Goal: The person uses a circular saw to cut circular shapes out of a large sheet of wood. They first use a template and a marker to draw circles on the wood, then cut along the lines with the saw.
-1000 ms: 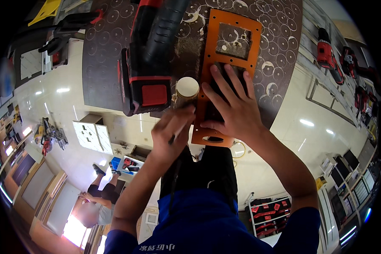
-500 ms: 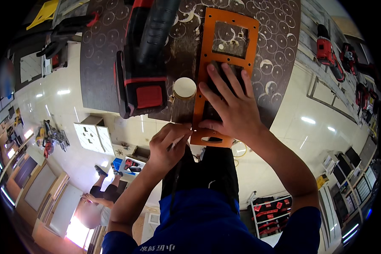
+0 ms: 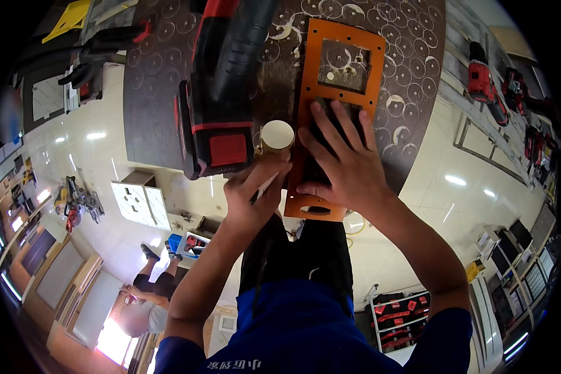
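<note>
An orange template plate (image 3: 330, 92) with rectangular windows lies along a dark, circle-scored board (image 3: 408, 71), its near end reaching past the board's edge. My right hand (image 3: 350, 163) rests flat on the plate, fingers spread over a window and its edges. My left hand (image 3: 250, 194) pinches a thin, pale, pencil-like stick (image 3: 267, 184) beside the plate's left edge. The stick's tip is hidden by the fingers. Just beyond these fingers is a round hole (image 3: 277, 134) through the board. To the left lies a red and black cordless power tool (image 3: 221, 106).
Cordless drills (image 3: 480, 81) sit on a bench at the far right. A black tool with a red tip (image 3: 109, 47) lies far left. Another person (image 3: 144, 311) is at lower left, near a white panel (image 3: 140, 204). A rack of red and black cases (image 3: 402, 318) stands lower right.
My left hand has moved forward and slightly right along the plate's left edge, toward the round hole. My right hand still lies on the plate. The whole view has shifted slightly.
</note>
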Demonstrator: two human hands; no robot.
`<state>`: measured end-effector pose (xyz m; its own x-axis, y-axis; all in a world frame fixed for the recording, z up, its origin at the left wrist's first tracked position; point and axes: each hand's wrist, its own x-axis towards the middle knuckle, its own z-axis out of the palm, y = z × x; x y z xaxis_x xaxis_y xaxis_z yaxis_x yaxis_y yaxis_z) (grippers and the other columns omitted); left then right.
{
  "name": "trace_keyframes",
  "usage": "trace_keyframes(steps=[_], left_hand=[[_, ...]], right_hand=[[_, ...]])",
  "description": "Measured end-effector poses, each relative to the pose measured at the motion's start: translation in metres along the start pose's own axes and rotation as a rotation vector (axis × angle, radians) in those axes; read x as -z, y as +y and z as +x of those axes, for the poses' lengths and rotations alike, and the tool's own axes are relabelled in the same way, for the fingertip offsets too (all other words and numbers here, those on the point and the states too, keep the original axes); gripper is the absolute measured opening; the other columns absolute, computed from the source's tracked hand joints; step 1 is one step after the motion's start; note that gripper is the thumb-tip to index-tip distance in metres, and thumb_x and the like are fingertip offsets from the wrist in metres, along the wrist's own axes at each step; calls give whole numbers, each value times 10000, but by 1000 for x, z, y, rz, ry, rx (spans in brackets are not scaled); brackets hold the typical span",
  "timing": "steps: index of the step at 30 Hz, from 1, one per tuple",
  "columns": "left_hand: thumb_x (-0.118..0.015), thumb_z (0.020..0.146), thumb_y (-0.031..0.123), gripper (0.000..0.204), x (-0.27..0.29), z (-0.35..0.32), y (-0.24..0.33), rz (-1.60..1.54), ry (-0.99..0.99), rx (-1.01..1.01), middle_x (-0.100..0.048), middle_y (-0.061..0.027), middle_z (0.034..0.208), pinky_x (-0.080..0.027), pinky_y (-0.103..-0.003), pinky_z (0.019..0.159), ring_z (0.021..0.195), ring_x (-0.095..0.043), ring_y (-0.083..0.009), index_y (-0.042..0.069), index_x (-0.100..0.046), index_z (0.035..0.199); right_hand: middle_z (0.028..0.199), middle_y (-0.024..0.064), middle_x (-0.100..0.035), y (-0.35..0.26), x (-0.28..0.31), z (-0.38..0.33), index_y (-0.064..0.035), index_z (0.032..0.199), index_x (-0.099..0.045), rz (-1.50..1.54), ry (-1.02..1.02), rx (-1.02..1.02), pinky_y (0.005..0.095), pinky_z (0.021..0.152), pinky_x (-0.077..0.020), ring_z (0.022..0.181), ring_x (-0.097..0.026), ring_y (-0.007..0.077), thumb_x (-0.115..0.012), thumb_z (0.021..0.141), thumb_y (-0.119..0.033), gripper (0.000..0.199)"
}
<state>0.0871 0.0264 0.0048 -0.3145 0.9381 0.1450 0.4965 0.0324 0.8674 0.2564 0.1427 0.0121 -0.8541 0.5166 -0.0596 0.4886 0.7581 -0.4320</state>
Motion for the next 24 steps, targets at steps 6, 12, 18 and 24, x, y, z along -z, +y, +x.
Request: trace_keyframes(steps=[6, 12, 18, 24], left_hand=[[-717, 757, -154, 226, 8, -31, 10, 19, -65, 50, -722, -156, 959, -576, -296, 771, 883, -723, -255, -17, -658, 926], [-689, 773, -168, 227, -3, -2, 4, -8, 5, 44, -719, -165, 966, -569, -309, 770, 898, -716, -257, -33, -662, 953], [-689, 782, -162, 206, 6, -42, 9, -26, -42, 112, -710, -163, 931, -569, -293, 776, 885, -717, -244, -35, -662, 943], [-692, 786, -151, 192, -6, -5, 9, 1, 37, 70, -716, -175, 996, -568, -297, 784, 896, -716, -253, -45, -665, 944]], right_hand=[[1571, 138, -288, 2, -2, -2, -174, 1367, -524, 17, -27, 5, 612, 1162, -99, 1453, -243, 378, -802, 582, -578, 926], [1563, 101, -312, -1, -1, 0, -198, 1383, -501, 5, -30, -13, 603, 1159, -148, 1450, -258, 345, -799, 602, -573, 916], [1566, 97, -308, 0, -2, -2, -202, 1378, -511, 14, -25, -15, 598, 1160, -137, 1447, -267, 343, -793, 594, -583, 916], [1572, 143, -290, 2, -3, 0, -177, 1402, -486, -26, -49, 11, 615, 1157, -102, 1449, -254, 385, -786, 565, -604, 987]])
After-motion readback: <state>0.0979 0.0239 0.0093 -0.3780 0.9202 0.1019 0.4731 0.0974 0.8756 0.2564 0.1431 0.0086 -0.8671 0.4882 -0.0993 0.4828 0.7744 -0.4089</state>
